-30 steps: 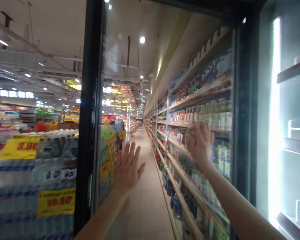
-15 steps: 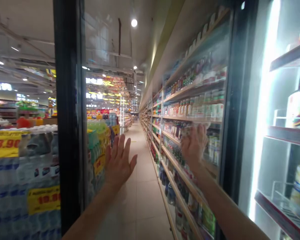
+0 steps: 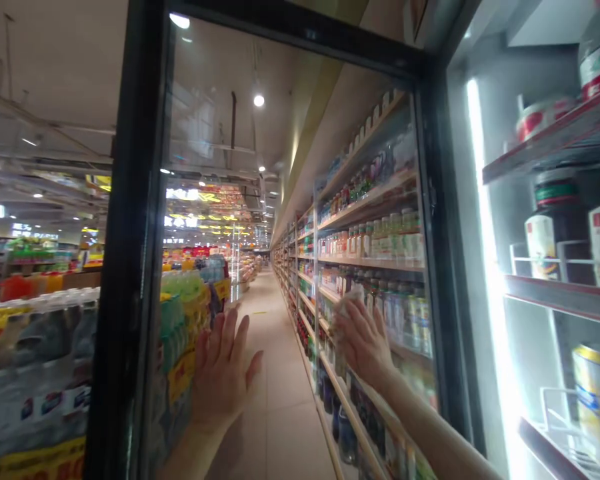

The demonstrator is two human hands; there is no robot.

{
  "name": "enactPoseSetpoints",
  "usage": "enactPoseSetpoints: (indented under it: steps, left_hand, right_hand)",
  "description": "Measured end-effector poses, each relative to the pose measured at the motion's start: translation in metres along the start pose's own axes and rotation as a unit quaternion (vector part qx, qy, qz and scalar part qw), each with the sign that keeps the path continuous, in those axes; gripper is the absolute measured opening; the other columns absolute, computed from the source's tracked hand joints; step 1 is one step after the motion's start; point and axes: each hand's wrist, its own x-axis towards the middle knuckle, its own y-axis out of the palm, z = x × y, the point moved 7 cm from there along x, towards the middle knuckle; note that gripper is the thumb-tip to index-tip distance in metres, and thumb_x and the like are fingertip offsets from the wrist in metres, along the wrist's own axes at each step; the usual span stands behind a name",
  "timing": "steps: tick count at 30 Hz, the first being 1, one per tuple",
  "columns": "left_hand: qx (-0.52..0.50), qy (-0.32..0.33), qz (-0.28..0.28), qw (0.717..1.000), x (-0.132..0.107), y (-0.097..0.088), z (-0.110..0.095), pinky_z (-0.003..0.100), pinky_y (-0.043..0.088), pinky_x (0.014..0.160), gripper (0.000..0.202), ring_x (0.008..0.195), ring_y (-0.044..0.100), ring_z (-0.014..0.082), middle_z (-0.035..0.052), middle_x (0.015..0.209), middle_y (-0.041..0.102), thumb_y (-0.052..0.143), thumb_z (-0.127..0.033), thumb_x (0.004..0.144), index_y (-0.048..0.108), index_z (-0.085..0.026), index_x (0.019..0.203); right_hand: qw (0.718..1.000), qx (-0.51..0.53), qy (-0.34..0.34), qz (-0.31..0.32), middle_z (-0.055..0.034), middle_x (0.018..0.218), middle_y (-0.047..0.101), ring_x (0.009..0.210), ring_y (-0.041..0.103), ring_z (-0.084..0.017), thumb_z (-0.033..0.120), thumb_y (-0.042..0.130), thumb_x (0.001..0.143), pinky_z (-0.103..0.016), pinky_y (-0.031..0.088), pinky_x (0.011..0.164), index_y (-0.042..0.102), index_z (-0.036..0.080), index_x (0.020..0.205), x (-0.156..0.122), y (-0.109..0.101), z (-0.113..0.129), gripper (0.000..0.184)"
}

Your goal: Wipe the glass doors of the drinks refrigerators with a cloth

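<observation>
Since half a second ago, the right hand [image 3: 364, 340] has turned on the glass, its fingers, upright then, now slanting to the left, and the view has tipped up so that the door's dark top edge shows. Under those fingers is a pale, crumpled wipe [image 3: 347, 307], held bunched against the pane of an open glass door [image 3: 285, 173]; the hand is bent over it, hiding most of it, and the exact curl of the fingertips cannot be seen. The wipe sits right of the middle of the pane. To its left, and slightly lower, the left hand [image 3: 223, 370] is spread with nothing in its grasp, fingers pointing up, palm facing the glass and apparently resting on it. A thick black frame [image 3: 130, 240] borders the pane. Through the glass, a pale tiled floor [image 3: 285, 427] runs far back beside long wood-edged shelves [image 3: 367, 201] crowded with drink bottles [image 3: 395, 233]. On the far right, at the door's hinge side, a lit cooler shows a bright vertical light strip [image 3: 491, 267], a dark bottle with a green band [image 3: 555, 230] and, lower down, a yellow-topped can [image 3: 597, 400]. On the far left, outside the door, stand stacked packs of clear bottles [image 3: 40, 393] with yellow price signs [image 3: 40, 461].
</observation>
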Motion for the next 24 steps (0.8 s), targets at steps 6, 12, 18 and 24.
enactPoseSetpoints:
  steps: [6,12,18,24]
  left_hand:
    - [0.0,-0.007,0.003,1.0,0.001,0.003,0.0,0.047,0.016,0.111,0.069,0.138,0.018,0.0247,0.0122,0.147,0.027,0.046,-0.03,0.085,0.014,-0.017,0.144]
    - [-0.003,-0.01,0.002,1.0,-0.001,0.005,0.003,0.046,0.017,0.111,0.068,0.137,0.02,0.0254,0.0121,0.147,0.027,0.046,-0.032,0.085,0.015,-0.017,0.144]
    - [-0.009,-0.012,0.011,1.0,-0.002,0.006,0.003,0.047,0.015,0.112,0.069,0.137,0.021,0.0253,0.0125,0.145,0.03,0.048,-0.032,0.084,0.016,-0.018,0.144]
    - [-0.005,-0.022,0.029,0.999,-0.003,0.003,0.004,0.046,0.017,0.111,0.063,0.137,0.021,0.0253,0.0142,0.143,0.035,0.049,-0.032,0.084,0.028,-0.015,0.14]
  right_hand:
    - [0.939,-0.082,0.318,-0.107,-0.0181,0.143,0.032,0.134,0.026,-0.032,0.024,0.036,0.086,-0.061,0.031,0.098,0.034,0.018,0.138,-0.032,-0.026,-0.07,0.053]
    - [0.998,0.05,-0.033,0.021,-0.0068,0.137,0.045,0.134,0.029,-0.025,0.021,0.047,0.083,-0.052,0.019,0.109,0.049,0.028,0.126,-0.012,0.009,0.069,0.044]
    - [0.968,-0.042,0.223,-0.108,-0.0172,0.143,0.034,0.135,0.025,-0.032,0.022,0.041,0.086,-0.059,0.025,0.102,0.039,0.02,0.136,-0.008,-0.009,0.02,0.05]
    - [0.997,0.064,-0.045,-0.006,-0.0027,0.131,0.052,0.132,0.034,-0.024,0.021,0.049,0.081,-0.051,0.021,0.109,0.058,0.031,0.115,0.002,0.009,0.104,0.036]
